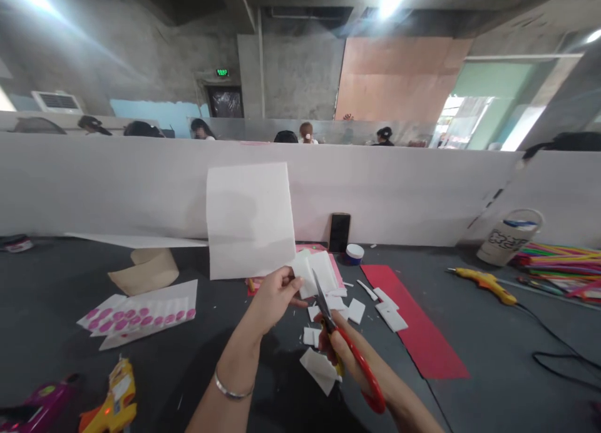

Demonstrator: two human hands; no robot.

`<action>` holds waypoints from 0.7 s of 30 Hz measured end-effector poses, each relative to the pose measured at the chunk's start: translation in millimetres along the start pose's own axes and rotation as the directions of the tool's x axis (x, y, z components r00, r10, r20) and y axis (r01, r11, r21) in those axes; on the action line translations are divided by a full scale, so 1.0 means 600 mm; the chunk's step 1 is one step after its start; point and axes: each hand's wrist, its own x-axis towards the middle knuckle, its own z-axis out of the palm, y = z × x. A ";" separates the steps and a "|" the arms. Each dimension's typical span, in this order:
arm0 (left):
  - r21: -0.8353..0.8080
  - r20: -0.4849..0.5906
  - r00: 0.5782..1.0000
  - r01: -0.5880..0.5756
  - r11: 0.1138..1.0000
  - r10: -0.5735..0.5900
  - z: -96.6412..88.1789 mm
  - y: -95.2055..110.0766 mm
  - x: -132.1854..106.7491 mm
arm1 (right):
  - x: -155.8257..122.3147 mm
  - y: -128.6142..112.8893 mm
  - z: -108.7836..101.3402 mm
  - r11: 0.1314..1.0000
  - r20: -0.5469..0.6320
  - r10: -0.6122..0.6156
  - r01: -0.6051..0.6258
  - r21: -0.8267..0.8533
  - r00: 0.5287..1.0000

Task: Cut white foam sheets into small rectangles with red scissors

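Observation:
My left hand [275, 295] pinches the lower edge of a large white sheet [251, 220] and holds it upright above the dark table [493, 358]. A silver bangle sits on that wrist. My right hand [350, 358] grips red-handled scissors [347, 342], whose blades point up toward the sheet's lower right corner, where a smaller white flap [317, 270] hangs. Several white offcuts [357, 311] lie scattered on the table beneath both hands.
A red paper strip [413, 326] lies to the right, with a yellow glue gun [483, 283], a bucket [509, 236] and coloured sticks [558, 261] beyond. Sheets with pink dots [141, 314] lie left. A phone [339, 231] leans on the white partition [117, 183]. People sit behind it.

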 end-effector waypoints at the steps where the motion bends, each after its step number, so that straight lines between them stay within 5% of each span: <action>1: 0.015 0.005 1.000 0.023 1.000 -0.023 -0.001 -0.001 0.001 | 0.001 0.000 0.003 1.000 -0.011 0.000 0.000 0.026 1.000; 13: 0.064 -0.035 0.998 0.048 0.997 -0.046 0.002 -0.010 0.009 | -0.002 0.016 -0.005 1.000 -0.043 -0.011 0.011 -0.001 0.999; 21: 0.173 -0.006 0.998 -0.066 0.983 0.068 0.007 -0.017 0.010 | -0.002 -0.008 -0.002 0.999 -0.101 -0.038 0.036 -0.016 0.994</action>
